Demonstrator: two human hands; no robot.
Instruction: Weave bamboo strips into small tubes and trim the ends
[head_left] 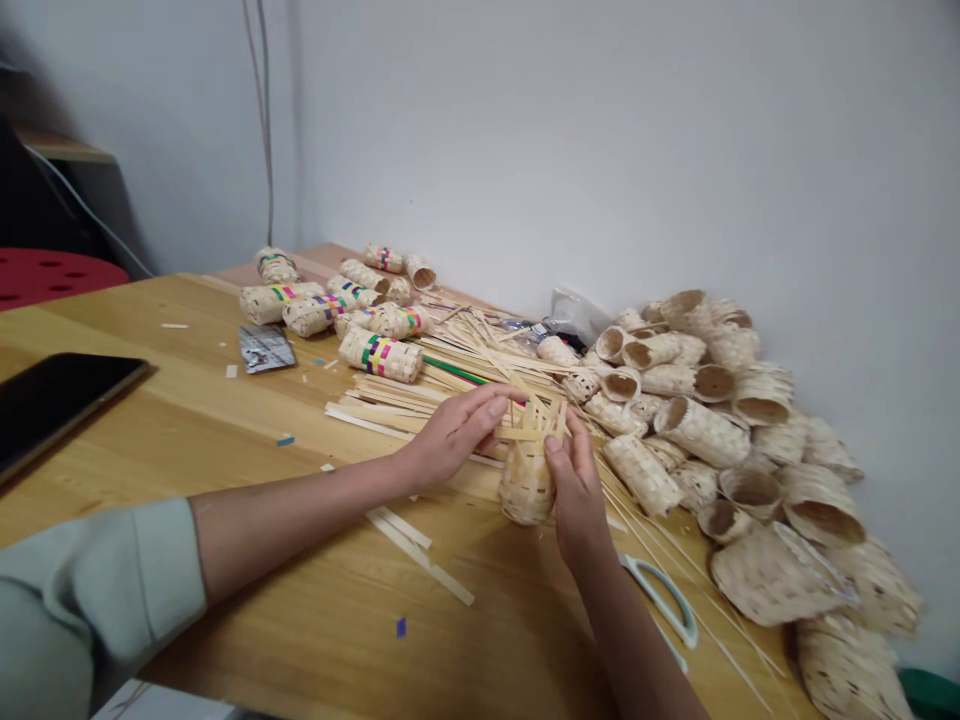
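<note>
A small woven bamboo basket (527,488) stands tilted slightly above the wooden table, with loose strip ends sticking up around its rim. My right hand (583,485) grips it from the right side, thumb at the front near the rim. From the left, my left hand (456,432) reaches to the rim, with thumb and fingers closed at a pale bamboo strip (517,434) that runs across the front of the upright ends. The left fingertips are partly hidden behind the strips.
Many loose bamboo strips (390,405) lie behind my hands. Woven tubes (705,430) are heaped at right against the wall, and tubes with coloured bands (381,356) lie at back left. Scissors with pale handles (664,600) lie by my right forearm. A phone (64,405) rests at left.
</note>
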